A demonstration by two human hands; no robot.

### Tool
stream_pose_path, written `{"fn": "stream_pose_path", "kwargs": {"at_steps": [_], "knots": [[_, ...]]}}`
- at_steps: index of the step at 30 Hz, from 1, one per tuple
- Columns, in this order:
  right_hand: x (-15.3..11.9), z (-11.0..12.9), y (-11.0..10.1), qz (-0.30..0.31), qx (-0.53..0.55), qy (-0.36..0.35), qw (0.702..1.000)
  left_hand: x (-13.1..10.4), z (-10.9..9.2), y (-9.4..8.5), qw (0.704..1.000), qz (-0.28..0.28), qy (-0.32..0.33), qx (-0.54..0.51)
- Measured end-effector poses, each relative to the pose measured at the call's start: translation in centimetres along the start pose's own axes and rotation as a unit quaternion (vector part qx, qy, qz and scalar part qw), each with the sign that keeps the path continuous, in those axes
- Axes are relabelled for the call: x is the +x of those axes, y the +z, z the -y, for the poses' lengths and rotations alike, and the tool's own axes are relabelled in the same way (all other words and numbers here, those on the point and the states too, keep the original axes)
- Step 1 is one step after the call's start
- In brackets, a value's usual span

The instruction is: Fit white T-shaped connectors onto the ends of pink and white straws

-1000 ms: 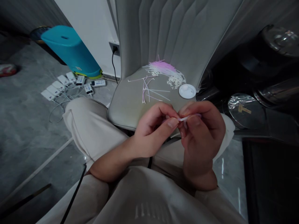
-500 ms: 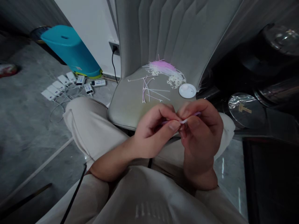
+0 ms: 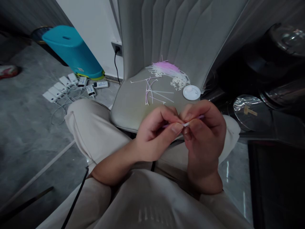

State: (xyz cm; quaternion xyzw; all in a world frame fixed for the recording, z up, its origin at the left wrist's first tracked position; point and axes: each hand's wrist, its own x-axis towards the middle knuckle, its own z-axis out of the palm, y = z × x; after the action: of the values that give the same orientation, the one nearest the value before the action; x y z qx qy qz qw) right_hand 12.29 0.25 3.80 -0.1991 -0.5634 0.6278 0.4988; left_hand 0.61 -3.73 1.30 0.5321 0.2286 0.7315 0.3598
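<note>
Over the front edge of the chair seat [image 3: 126, 111], my two hands meet fingertip to fingertip. My left hand [image 3: 154, 135] is closed in a pinch on a thin purple stick [image 3: 166, 126]. Another purple stick [image 3: 200, 116] pokes out behind the thumb of my right hand [image 3: 207, 136], which is also pinched closed. A small white piece [image 3: 186, 124] shows between the thumb tips; the fingers hide most of it. Further back on the seat lie joined sticks [image 3: 148, 90], a pile of pink and white sticks [image 3: 168, 66] and a heap of tiny white connectors [image 3: 179, 83].
A round white lid [image 3: 194, 94] rests at the seat's right side. On the floor at left are a blue bin [image 3: 71, 47] and several white devices with cables [image 3: 56, 92]. Shiny dark round containers [image 3: 250, 117] stand at right.
My right hand has shifted very slightly left, closer to my left hand. Both pinches stay closed, and the things on the seat lie as before.
</note>
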Motion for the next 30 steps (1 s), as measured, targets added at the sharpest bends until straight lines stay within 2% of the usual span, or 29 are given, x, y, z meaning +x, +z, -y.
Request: {"fn": "stream_pose_path", "kwargs": {"at_steps": [6,13,23,30], "knots": [[-0.1,0.0,0.5,-0.012,0.021,0.019,1.0,0.0,-0.1,0.0,1.0,0.001,0.004,-0.002],[0.1,-0.1,-0.1,0.032,0.08,0.009,0.996,0.1,-0.3,-0.1,1.0,0.002,0.005,0.017],[0.2,0.1,-0.4,0.031,0.011,0.002,0.999,0.0,-0.8,-0.1,0.996,-0.002,0.018,0.084],[0.0,0.7,-1.0,0.023,-0.07,-0.021,0.997,-0.3,-1.4,-0.4,0.989,0.009,-0.004,0.15]]}}
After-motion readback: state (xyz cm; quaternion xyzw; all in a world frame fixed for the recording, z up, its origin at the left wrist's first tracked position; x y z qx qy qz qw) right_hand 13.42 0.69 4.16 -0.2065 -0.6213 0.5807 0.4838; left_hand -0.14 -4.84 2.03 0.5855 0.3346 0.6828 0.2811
